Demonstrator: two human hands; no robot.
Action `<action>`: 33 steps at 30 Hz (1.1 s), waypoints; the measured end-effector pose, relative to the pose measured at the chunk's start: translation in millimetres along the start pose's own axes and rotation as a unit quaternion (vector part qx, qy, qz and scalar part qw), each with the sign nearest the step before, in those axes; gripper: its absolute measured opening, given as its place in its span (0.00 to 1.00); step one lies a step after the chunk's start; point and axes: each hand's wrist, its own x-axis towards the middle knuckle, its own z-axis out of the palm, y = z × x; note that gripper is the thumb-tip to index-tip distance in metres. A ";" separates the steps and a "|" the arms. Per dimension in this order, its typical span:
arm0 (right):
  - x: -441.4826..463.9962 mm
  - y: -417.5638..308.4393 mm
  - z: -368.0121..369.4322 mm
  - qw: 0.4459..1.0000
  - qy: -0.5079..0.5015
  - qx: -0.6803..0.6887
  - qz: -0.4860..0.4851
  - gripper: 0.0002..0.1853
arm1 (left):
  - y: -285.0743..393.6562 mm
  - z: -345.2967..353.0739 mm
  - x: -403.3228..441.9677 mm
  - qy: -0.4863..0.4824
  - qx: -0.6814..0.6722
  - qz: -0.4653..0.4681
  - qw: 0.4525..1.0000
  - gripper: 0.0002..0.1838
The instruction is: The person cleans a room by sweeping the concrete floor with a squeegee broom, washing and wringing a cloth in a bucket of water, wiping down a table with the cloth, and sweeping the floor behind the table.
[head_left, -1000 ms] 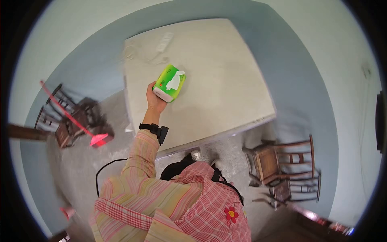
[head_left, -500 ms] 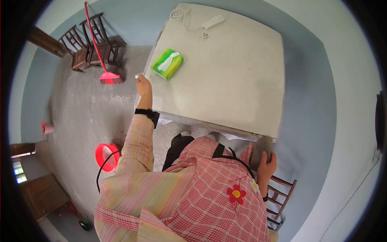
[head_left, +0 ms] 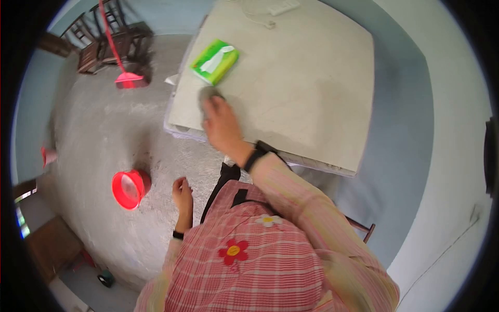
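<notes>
My right hand (head_left: 224,125) is over the left part of the pale table (head_left: 296,88), its fingers closed on a grey cloth-like thing (head_left: 209,94) that is blurred. Just beyond it lies the green tissue pack (head_left: 215,61), a white tissue sticking out of its top. My left hand (head_left: 182,194) hangs low beside the apron, over the floor and right of the red bucket (head_left: 128,189). Its fingers are curled, and whether they hold anything is too small to tell.
A white power strip (head_left: 284,7) with its cable lies at the table's far edge. Dark wooden chairs (head_left: 112,47) and a red broom (head_left: 129,78) stand at the upper left. Part of another chair (head_left: 359,227) shows at the lower right.
My right hand has swung from the lower right onto the table with the grey thing. My left hand has dropped from the table's left edge to beside the apron. The tissue pack, released earlier, lies on the table.
</notes>
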 end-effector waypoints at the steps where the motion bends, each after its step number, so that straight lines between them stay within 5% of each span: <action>1: 5.9 4.7 22.2 0.995 -0.025 -0.083 -0.050 0.31 | -4.4 -4.5 -3.8 -0.017 0.003 -0.010 1.000 0.11; 3: 1.2 1.6 40.9 0.982 -0.004 -0.174 -0.075 0.31 | -12.5 -11.4 -5.7 -0.022 0.043 -0.013 0.999 0.10; 7: -15.3 19.6 33.4 0.991 0.007 -0.127 -0.046 0.29 | 11.5 -13.0 7.5 -0.071 0.092 0.042 0.992 0.12; 14: -98.3 100.6 -58.6 0.953 0.062 -0.249 0.163 0.30 | 104.5 36.0 52.6 -0.115 0.189 0.207 0.953 0.12; 27: -267.3 268.5 -201.3 0.766 0.244 -0.392 0.448 0.27 | 175.3 125.4 43.3 -0.169 0.219 0.386 0.880 0.07; 30: -293.6 302.2 -239.9 0.759 0.294 -0.351 0.462 0.25 | 172.6 143.7 49.5 -0.167 0.242 0.399 0.868 0.06; 32: -295.7 285.0 -278.4 0.673 0.199 -0.228 0.675 0.22 | 174.6 155.7 51.2 -0.170 0.247 0.403 0.865 0.06; 33: -292.9 278.6 -284.3 0.674 0.202 -0.234 0.672 0.22 | 177.4 163.2 51.3 -0.162 0.253 0.414 0.859 0.05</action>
